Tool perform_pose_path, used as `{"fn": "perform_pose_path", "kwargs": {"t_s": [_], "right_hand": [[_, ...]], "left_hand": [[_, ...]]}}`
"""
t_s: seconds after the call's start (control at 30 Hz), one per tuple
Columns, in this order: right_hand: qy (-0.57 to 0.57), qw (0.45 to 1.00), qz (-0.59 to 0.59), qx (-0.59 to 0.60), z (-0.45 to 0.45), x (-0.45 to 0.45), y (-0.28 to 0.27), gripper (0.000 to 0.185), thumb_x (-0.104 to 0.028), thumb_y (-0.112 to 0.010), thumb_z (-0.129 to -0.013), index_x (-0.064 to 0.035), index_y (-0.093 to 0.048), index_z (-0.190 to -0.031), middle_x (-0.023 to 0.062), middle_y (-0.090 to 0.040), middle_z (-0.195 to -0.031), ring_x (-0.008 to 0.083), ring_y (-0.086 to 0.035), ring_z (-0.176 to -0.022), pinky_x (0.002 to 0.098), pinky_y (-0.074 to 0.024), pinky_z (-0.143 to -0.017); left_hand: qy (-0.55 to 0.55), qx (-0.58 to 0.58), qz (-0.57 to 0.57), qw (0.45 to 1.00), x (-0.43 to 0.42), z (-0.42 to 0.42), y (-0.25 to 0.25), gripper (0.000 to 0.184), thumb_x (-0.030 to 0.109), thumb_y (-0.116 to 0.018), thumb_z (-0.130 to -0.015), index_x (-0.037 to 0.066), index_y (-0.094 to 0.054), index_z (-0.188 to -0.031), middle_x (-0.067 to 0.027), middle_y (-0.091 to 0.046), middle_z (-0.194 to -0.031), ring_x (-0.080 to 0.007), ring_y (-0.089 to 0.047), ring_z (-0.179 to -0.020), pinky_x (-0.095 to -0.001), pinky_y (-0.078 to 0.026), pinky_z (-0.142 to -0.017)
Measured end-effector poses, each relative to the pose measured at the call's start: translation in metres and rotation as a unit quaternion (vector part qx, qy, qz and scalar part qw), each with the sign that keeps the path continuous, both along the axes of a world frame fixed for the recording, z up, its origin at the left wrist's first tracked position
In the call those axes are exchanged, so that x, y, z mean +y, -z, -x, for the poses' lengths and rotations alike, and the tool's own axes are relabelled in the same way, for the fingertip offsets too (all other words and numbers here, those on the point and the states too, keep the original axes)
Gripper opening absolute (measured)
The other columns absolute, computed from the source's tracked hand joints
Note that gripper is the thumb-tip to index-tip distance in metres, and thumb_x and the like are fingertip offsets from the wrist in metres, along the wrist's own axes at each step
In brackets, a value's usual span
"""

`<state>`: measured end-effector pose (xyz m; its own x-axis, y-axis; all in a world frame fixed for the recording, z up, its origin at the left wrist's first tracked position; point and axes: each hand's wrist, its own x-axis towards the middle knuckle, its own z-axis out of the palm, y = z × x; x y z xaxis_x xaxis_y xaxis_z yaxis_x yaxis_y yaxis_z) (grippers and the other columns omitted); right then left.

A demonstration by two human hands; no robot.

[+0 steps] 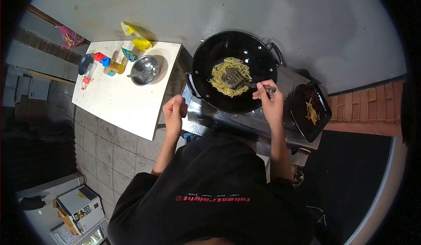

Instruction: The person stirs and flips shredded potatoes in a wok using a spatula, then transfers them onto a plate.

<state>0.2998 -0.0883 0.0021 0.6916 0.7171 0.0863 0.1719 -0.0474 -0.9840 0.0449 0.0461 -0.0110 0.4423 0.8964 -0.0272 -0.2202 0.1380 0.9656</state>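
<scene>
Right hand (268, 98) grips the spatula (234, 76) — it points left, over yellow strips (218, 73) in the black pan (219, 44). Left hand (174, 112) curled.

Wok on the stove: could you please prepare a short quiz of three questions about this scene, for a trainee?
1. Multiple choice. What does the right hand hold?
A) a knife
B) a spatula
C) tongs

2. True or false: the metal bowl stands on the white table.

3. Fill in the missing word: seen from the person's side, the black tray is to the ____ of the wok.

Key: 1. B; 2. true; 3. right
</scene>
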Motion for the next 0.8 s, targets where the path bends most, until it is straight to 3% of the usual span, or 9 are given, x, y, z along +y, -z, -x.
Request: {"fn": "perform_pose_path", "kwargs": {"t_s": [0.1, 0.27, 0.53, 0.6, 0.63, 0.8], "right_hand": [[0.004, 0.999, -0.023, 0.042, 0.002, 0.002, 0.008, 0.016, -0.013, -0.061, -0.095, 0.0011, -0.059, -0.089, 0.0054, -0.065, -0.070, 0.0088, -0.064, -0.064, 0.0230, -0.0506, -0.060], [-0.010, 0.999, 0.032, -0.001, 0.008, 0.005, -0.006, 0.019, -0.016, -0.062, -0.095, 0.0001, -0.059, -0.085, 0.0034, -0.064, -0.066, 0.0076, -0.062, -0.060, 0.0223, -0.0495, -0.057], [0.004, 0.994, 0.051, -0.096, 0.013, 0.000, -0.035, 0.019, -0.015, -0.066, -0.091, 0.0007, -0.058, -0.083, 0.0075, -0.061, -0.064, 0.0088, -0.058, -0.055, 0.0259, -0.0445, -0.052], [-0.052, 0.970, 0.068, -0.228, 0.015, -0.007, -0.054, 0.017, -0.014, -0.066, -0.091, -0.0001, -0.058, -0.086, 0.0101, -0.061, -0.070, 0.0137, -0.057, -0.057, 0.0289, -0.0446, -0.053], [-0.050, 0.969, 0.066, -0.231, 0.016, -0.009, -0.057, 0.017, -0.014, -0.066, -0.091, -0.0001, -0.058, -0.086, 0.0101, -0.061, -0.070, 0.0137, -0.057, -0.057, 0.0289, -0.0446, -0.053], [-0.093, 0.958, 0.005, -0.271, 0.029, -0.020, -0.061, 0.010, -0.007, -0.063, -0.089, -0.0014, -0.057, -0.094, 0.0140, -0.056, -0.084, 0.0310, -0.060, -0.070, 0.0366, -0.0476, -0.061]], "left_hand": [[-0.004, 0.005, -0.009, 1.000, -0.001, 0.000, -0.006, 0.043, 0.028, -0.048, -0.102, 0.011, -0.037, -0.063, 0.0056, -0.030, -0.058, -0.0042, -0.027, -0.048, -0.0233, -0.019, -0.044], [-0.005, -0.006, -0.014, 1.000, -0.005, 0.000, -0.010, 0.044, 0.028, -0.048, -0.102, 0.011, -0.036, -0.063, 0.0055, -0.030, -0.058, -0.0044, -0.026, -0.048, -0.0233, -0.019, -0.044], [0.009, -0.002, -0.015, 1.000, -0.016, 0.007, -0.010, 0.044, 0.028, -0.048, -0.101, 0.011, -0.036, -0.063, 0.0054, -0.030, -0.058, -0.0045, -0.026, -0.048, -0.0232, -0.020, -0.044], [0.005, -0.005, -0.007, 1.000, -0.020, 0.009, -0.008, 0.043, 0.028, -0.049, -0.101, 0.010, -0.037, -0.064, 0.0053, -0.031, -0.058, -0.0046, -0.026, -0.048, -0.0235, -0.020, -0.044], [0.007, -0.008, -0.010, 1.000, -0.022, 0.009, -0.005, 0.043, 0.028, -0.049, -0.101, 0.010, -0.037, -0.064, 0.0053, -0.031, -0.058, -0.0046, -0.026, -0.048, -0.0235, -0.020, -0.044], [0.012, 0.008, -0.017, 1.000, -0.035, 0.012, -0.001, 0.043, 0.029, -0.049, -0.102, 0.009, -0.040, -0.065, 0.0049, -0.033, -0.057, -0.0051, -0.028, -0.048, -0.0240, -0.021, -0.044]]}}
